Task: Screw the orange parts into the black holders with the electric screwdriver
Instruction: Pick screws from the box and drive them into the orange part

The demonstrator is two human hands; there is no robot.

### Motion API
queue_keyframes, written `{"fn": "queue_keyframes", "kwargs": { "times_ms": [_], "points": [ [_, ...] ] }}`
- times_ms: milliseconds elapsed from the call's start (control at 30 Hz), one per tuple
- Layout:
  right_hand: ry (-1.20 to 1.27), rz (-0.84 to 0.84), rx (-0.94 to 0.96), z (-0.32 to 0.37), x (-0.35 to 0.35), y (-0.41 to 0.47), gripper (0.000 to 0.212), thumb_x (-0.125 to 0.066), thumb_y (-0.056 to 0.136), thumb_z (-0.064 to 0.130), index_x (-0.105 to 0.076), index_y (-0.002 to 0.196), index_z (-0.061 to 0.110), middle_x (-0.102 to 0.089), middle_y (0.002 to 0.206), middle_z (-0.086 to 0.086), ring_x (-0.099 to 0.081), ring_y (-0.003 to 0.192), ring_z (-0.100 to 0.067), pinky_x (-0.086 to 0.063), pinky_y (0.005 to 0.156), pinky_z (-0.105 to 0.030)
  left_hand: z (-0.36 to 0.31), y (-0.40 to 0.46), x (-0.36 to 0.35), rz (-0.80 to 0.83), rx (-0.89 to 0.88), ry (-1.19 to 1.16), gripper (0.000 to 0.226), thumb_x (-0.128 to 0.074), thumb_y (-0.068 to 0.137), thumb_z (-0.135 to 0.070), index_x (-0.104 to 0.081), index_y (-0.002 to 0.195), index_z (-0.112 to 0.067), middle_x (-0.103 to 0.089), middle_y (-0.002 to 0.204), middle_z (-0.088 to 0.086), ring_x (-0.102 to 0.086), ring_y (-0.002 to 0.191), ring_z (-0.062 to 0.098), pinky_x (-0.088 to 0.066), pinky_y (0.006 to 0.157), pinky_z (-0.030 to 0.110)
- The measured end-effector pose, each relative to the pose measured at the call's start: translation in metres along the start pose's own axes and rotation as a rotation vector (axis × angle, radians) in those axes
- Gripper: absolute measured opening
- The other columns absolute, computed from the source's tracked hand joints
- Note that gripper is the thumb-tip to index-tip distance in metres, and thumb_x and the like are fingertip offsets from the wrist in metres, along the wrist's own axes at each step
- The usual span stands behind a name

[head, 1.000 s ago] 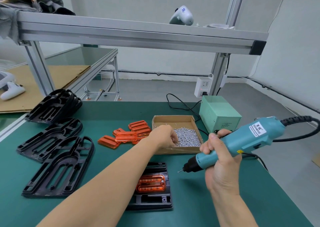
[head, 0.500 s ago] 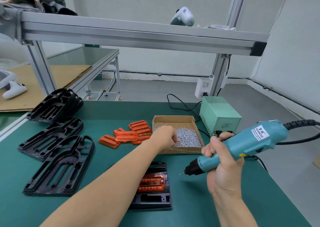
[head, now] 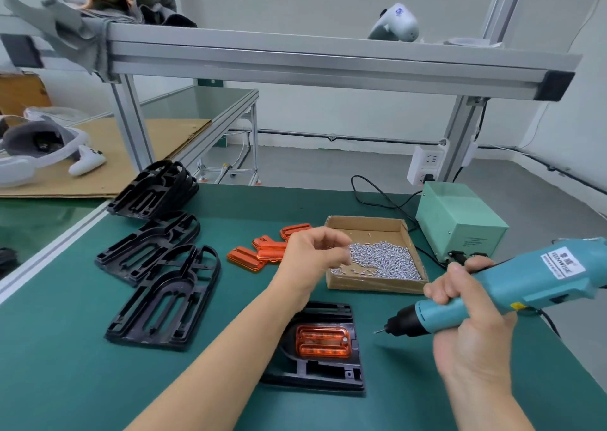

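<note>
Lifted since a moment ago: left hand [head: 312,260], off the screws [head: 382,260] in the cardboard box [head: 364,225], fingers curled together, blurred, a pinched screw impossible to tell. Right hand [head: 473,325] wrapped round electric screwdriver [head: 512,286], tip leftward above the bench [head: 65,381]. Orange part [head: 322,341] seated in black holder [head: 331,370]; spare orange parts [head: 262,251] and empty black holders [head: 164,299] lying left.

Mint-green power box [head: 460,222] beside wall socket [head: 426,164]; white controller [head: 395,23] atop aluminium frame [head: 295,59].
</note>
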State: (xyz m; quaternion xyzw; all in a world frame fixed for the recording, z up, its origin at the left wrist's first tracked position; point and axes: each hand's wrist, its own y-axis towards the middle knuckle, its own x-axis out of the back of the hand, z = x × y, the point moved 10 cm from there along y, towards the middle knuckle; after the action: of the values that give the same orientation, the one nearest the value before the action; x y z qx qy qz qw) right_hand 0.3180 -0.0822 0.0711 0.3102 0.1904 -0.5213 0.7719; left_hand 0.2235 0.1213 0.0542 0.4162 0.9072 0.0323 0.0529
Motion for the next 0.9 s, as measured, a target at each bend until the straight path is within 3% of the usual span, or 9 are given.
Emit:
{"fn": "queue_keyframes", "kwargs": {
  "times_ms": [300,900],
  "points": [
    [0.147,0.119,-0.041,0.011,-0.045,-0.009,0.02,-0.054,0.081,0.009,-0.052,0.076,0.028,-0.038,0.055,0.01,-0.038,0.048,-0.008,-0.042,0.056,-0.02,0.017,-0.069,0.035,-0.013,0.145,-0.428,0.02,-0.074,0.056,0.003,-0.073,0.066,-0.014,-0.068,0.074,0.007,-0.065,0.068,0.016,-0.055,0.067,0.024],
    [0.237,0.191,-0.045,0.021,-0.095,-0.025,0.017,-0.051,0.081,0.009,-0.049,0.081,0.025,-0.037,0.055,0.011,-0.038,0.048,-0.007,-0.042,0.055,-0.02,0.025,-0.084,0.03,0.008,0.175,-0.643,0.017,-0.071,0.064,0.004,-0.067,0.075,-0.009,-0.066,0.076,0.012,-0.065,0.064,0.019,-0.056,0.061,0.025]
  ]
}}
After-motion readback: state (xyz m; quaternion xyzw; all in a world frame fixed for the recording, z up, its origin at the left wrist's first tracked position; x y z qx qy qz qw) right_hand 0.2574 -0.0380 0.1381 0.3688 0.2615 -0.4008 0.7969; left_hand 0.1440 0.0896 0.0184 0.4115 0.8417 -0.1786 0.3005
